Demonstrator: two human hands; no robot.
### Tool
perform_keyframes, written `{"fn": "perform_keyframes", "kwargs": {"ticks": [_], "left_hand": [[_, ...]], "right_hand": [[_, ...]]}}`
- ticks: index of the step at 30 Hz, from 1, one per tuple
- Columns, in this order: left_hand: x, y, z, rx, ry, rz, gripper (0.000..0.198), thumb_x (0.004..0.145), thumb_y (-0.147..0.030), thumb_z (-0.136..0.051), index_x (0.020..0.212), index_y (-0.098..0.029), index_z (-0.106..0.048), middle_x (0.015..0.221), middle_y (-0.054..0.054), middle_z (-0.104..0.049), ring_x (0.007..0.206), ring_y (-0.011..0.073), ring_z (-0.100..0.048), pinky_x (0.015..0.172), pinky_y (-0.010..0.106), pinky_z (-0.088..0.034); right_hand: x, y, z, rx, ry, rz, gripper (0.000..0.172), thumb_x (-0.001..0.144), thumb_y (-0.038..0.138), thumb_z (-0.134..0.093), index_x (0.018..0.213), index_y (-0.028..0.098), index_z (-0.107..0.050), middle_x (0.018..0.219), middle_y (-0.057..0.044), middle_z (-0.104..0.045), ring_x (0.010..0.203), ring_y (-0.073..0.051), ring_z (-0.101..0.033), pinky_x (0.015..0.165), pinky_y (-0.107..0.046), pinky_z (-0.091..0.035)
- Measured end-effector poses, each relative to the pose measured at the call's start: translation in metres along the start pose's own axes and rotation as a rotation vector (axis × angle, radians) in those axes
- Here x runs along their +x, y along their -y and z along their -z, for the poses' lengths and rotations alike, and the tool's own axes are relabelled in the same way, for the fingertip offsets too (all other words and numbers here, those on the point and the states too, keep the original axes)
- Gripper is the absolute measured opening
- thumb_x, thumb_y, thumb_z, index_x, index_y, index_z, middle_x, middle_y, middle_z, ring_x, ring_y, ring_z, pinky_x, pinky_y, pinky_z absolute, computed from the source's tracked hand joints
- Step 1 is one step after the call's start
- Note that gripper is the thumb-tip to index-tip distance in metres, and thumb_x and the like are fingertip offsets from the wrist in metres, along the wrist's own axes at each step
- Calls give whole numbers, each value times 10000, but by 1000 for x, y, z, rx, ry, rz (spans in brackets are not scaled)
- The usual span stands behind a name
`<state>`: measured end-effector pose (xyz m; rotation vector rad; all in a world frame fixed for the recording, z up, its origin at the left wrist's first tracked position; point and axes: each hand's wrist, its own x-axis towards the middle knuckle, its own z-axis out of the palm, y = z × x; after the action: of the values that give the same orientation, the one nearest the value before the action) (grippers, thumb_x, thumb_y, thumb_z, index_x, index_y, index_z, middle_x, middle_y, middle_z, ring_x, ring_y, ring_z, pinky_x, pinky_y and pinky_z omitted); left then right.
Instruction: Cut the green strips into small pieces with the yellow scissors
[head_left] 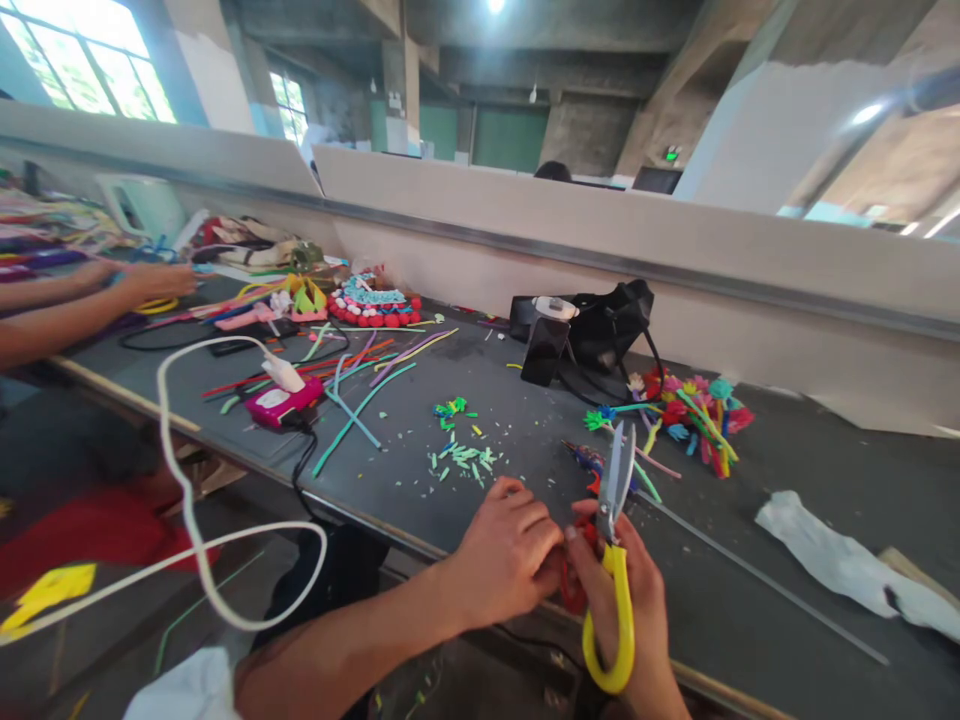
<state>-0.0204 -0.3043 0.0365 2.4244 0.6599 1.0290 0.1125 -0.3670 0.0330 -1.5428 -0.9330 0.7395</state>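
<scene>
My right hand (630,590) grips yellow-handled scissors (613,560) with the blades pointing up and away over the table's front edge. My left hand (510,550) is closed beside it, fingers pinched on a small red piece (574,590) that sits between the two hands. Just beyond the scissor tips lie green cuttings (465,460) and a heap of colourful pipe-cleaner flowers (690,410) on the dark table (787,520).
Another person's arms (82,295) work at the far left among coloured stems. A pink device (283,402) with a white cable (187,480), a black bag (600,325), a phone (545,350), a white cloth (840,560) and a partition wall behind.
</scene>
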Motion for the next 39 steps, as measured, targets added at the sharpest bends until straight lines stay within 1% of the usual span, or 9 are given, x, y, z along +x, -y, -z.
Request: {"fn": "perform_keyframes", "kwargs": {"ticks": [2,4,7,10,12,16,22,30,39], "left_hand": [[2,-1,3,-145,-15,125,91,711,-128,-603,667,-204,-624,635,15,-591,653,164,-504,804,364,-356],[5,1,7,-436,-71,375,71,708,-165,-622,645,-196,-626,601,-8,-561,617,144,-483,729,325,-367],[11,9,12,-1001,-255,698,50,688,-211,-672,658,-179,-649,571,-34,-518,590,116,-456,669,276,-379],[15,17,13,-1426,-444,738,70,665,-189,-730,687,-172,-667,609,-41,-535,644,103,-501,761,270,-427],[16,19,12,-1566,-487,716,93,664,-180,-756,702,-168,-672,659,-33,-573,670,103,-531,764,265,-441],[17,13,13,-1647,-515,706,111,662,-177,-772,721,-157,-680,703,-16,-623,664,101,-548,686,242,-441],[16,8,14,-1654,-540,699,133,656,-187,-785,716,-156,-670,675,-19,-623,658,110,-556,687,254,-447],[15,8,13,-1632,-547,671,110,663,-172,-771,704,-152,-671,643,-27,-600,641,101,-541,675,245,-423],[15,8,13,-1573,-538,662,92,680,-172,-755,703,-156,-667,643,-12,-622,651,106,-544,677,241,-415]], "right_hand": [[-1,-1,0,24,11,-1,477,784,581,-652,1051,192,-580,470,88,-503,338,-115,-462,327,-212,-392],[-1,-5,1,-20,17,57,459,846,587,-589,1083,194,-584,513,75,-532,360,-113,-472,348,-213,-399],[0,-17,1,-289,11,279,371,865,537,-599,1020,202,-640,697,9,-653,520,-133,-598,494,-222,-478],[-2,-25,-2,-478,32,421,330,888,506,-586,1009,205,-644,787,-14,-705,625,-154,-665,583,-222,-497],[-5,-27,-7,-547,39,456,336,910,506,-554,1045,209,-638,768,-4,-707,597,-150,-664,563,-219,-484],[-11,-22,-13,-640,38,503,323,939,489,-498,1060,230,-649,765,3,-710,596,-156,-673,554,-225,-481],[-12,-21,-14,-634,35,551,381,970,499,-426,1056,217,-666,809,-22,-734,651,-165,-700,585,-225,-509],[-12,-22,-12,-599,95,500,343,960,496,-452,982,222,-657,657,33,-654,527,-120,-625,526,-181,-467],[-13,-24,-11,-618,99,504,318,966,459,-442,958,223,-655,653,35,-632,519,-112,-591,522,-169,-445]]}}
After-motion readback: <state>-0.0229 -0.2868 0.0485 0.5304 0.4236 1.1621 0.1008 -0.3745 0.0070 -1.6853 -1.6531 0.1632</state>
